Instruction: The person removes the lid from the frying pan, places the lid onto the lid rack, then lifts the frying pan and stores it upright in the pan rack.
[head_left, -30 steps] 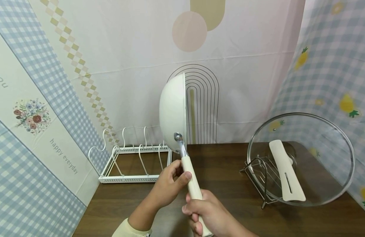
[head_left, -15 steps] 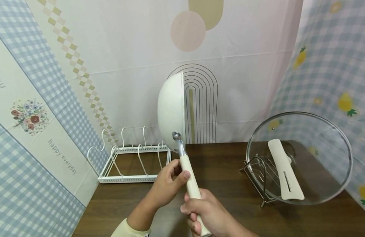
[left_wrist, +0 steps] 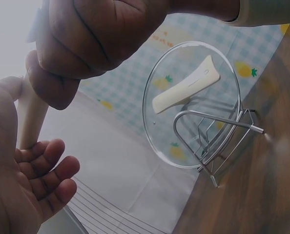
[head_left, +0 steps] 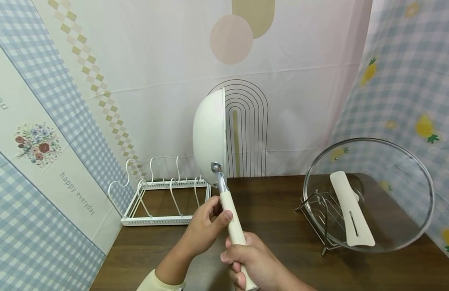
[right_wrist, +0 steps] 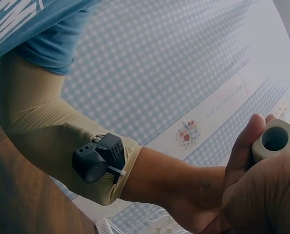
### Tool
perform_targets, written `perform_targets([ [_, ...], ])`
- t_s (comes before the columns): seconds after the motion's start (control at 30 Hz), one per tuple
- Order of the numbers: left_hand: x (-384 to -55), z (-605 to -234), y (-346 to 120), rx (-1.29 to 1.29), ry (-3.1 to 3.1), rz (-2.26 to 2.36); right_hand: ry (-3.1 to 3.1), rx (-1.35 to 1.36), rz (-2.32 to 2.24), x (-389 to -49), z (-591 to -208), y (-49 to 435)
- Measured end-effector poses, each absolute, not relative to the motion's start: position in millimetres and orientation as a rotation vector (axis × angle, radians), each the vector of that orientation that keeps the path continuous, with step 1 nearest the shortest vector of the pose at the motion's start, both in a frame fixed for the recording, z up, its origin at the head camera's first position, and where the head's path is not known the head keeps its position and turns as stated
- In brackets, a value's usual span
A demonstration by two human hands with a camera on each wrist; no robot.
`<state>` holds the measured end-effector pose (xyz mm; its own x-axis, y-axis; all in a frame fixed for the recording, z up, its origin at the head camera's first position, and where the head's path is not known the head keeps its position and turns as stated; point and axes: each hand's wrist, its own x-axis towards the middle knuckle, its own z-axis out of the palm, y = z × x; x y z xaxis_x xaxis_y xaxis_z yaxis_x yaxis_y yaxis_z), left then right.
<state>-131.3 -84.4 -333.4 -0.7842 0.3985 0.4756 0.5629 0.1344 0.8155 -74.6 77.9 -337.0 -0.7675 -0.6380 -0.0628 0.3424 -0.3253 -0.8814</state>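
A white wok (head_left: 210, 133) is held up on its side in the head view, its rounded outside toward the left and its rim upright. My right hand (head_left: 255, 258) grips the lower part of its cream handle (head_left: 232, 218), fingers wrapped round it. Higher up, my left hand (head_left: 206, 226) pinches the same handle, thumb on the near side and index finger behind. In the left wrist view the left hand's other fingers (left_wrist: 47, 170) are loosely bent off the handle. The hollow handle end (right_wrist: 274, 139) pokes out of the right hand in the right wrist view.
A white wire rack (head_left: 159, 220) stands at the back left of the wooden table (head_left: 275, 234). On the right, a glass lid (head_left: 395, 194) with a long cream grip (head_left: 352, 210) leans in a small metal stand (head_left: 324, 222). Patterned cloths (head_left: 301, 101) hang behind and at both sides.
The wok and both hands have drifted very slightly to the left. The hold on the handle looks the same, and the rack and lid stay where they were.
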Motion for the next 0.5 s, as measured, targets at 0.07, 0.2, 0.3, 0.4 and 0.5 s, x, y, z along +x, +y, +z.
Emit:
perform_targets([
  [0.07,-132.0,-334.8,-85.3,-0.960,-2.259,-1.723,1.289,-0.388,-2.119,-74.4,-337.0,77.5],
  [0.2,-134.7,-338.8,-87.2,-0.956,-2.268,-1.712,1.313,-0.389,-2.115,-74.7,-337.3,76.3],
  [0.3,-140.2,-347.1,-89.1,-0.951,-2.278,-1.698,1.329,-0.396,-2.111,-75.2,-337.6,75.7],
  [0.4,-144.3,-353.4,-90.9,-0.933,-2.296,-1.682,1.334,-0.407,-2.110,-75.8,-337.7,75.3],
  [0.5,-143.5,-351.7,-91.8,-0.927,-2.300,-1.676,1.339,-0.412,-2.108,-76.2,-337.5,74.6],
])
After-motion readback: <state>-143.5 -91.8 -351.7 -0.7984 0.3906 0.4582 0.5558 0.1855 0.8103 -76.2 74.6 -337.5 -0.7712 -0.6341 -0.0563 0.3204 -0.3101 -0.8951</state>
